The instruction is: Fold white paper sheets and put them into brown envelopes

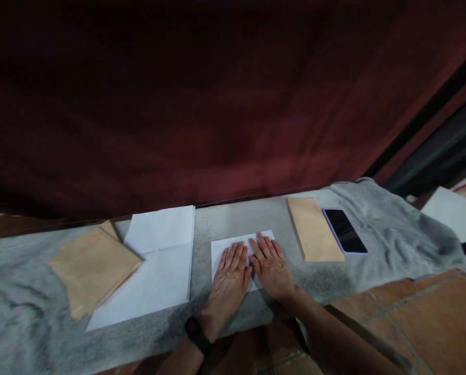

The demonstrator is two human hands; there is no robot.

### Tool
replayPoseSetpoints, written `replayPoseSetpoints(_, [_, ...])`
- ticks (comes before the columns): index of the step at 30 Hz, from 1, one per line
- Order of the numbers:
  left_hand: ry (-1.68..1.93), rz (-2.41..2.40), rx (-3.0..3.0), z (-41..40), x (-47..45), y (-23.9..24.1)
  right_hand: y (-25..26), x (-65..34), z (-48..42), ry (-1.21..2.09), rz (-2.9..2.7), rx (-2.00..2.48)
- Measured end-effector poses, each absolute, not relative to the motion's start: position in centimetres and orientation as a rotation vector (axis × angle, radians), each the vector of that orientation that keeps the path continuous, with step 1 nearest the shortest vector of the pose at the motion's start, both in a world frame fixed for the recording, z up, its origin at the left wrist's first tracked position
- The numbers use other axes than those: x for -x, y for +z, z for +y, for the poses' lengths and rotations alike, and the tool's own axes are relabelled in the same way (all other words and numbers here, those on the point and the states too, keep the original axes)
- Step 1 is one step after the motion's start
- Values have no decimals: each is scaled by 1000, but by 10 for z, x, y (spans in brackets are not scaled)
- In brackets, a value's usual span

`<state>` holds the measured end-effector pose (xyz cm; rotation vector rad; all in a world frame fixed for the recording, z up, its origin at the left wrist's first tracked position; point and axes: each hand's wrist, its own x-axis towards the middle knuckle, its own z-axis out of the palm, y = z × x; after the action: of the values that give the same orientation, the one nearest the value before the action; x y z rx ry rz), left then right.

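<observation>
Both palms press down on a small white sheet of paper (219,250) that lies on the grey cloth. My left hand (230,273) rests flat on its left half, fingers stretched out and pointing away from me. On the right half lies my right hand (271,264), flat too, with its fingers slightly spread. The two thumbs nearly meet in the middle. Much of the sheet is hidden beneath the hands, so I cannot tell whether it is folded. A stack of larger white paper sheets (160,268) with a crease across it is left of my left hand.
Brown paper envelopes (96,265) overlap the white stack at the left. To the right are a stack of tan envelopes (315,229) and a phone (344,230) with a purple edge. A grey cloth (241,213) covers the narrow surface. Behind it hangs a dark red curtain (233,130).
</observation>
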<state>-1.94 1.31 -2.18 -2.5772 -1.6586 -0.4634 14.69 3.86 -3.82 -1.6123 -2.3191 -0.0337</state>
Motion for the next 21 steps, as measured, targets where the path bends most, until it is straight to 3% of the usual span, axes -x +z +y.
replayPoseSetpoints(21, [-449, -1738, 2406, 23, 9, -37, -45, -166, 46, -140, -2235, 1670])
